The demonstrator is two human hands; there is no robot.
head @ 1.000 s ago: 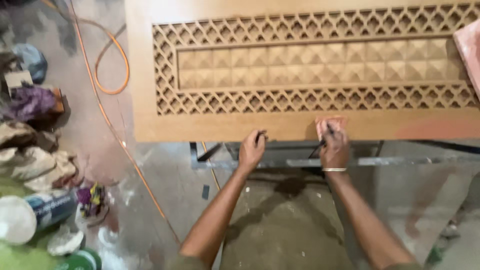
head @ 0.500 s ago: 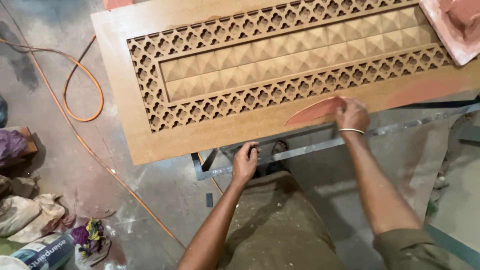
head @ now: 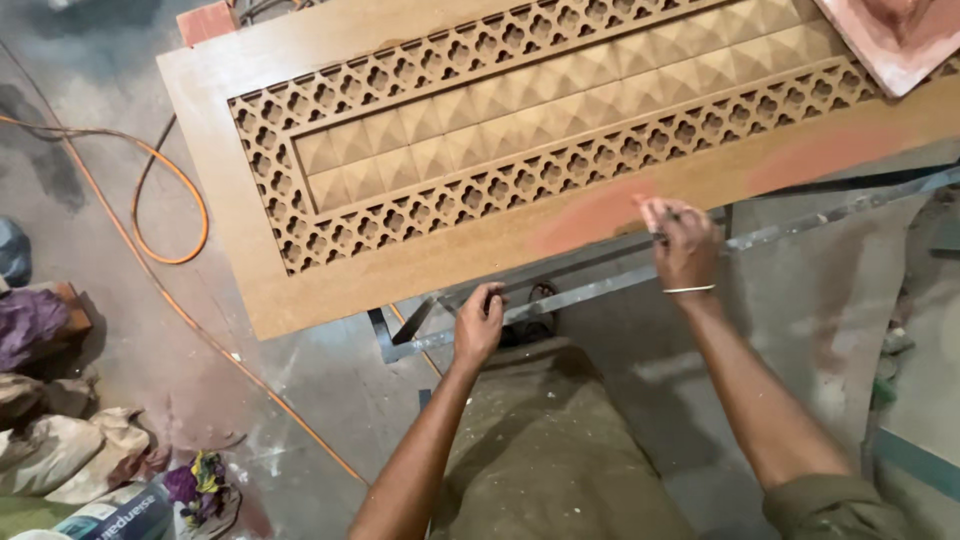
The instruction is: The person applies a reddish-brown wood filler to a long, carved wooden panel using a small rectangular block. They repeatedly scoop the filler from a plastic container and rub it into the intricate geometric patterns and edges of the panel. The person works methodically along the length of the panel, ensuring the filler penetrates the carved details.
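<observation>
orange cable [head: 170, 215] beside carved panel [head: 520, 150], perhaps untouched

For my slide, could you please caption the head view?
Right hand spreads reddish filler with a small tool along a carved wooden panel; left hand rests on the metal frame.

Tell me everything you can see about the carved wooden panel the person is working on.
The wooden panel is a long tan board lying flat and angled across a metal stand. Its middle holds rows of raised pyramid blocks, ringed by a band of pierced lattice, with a plain flat border outside. Reddish patches are smeared along the near border. The right hand holds a small tool against that edge; the left hand grips the stand below.
</observation>
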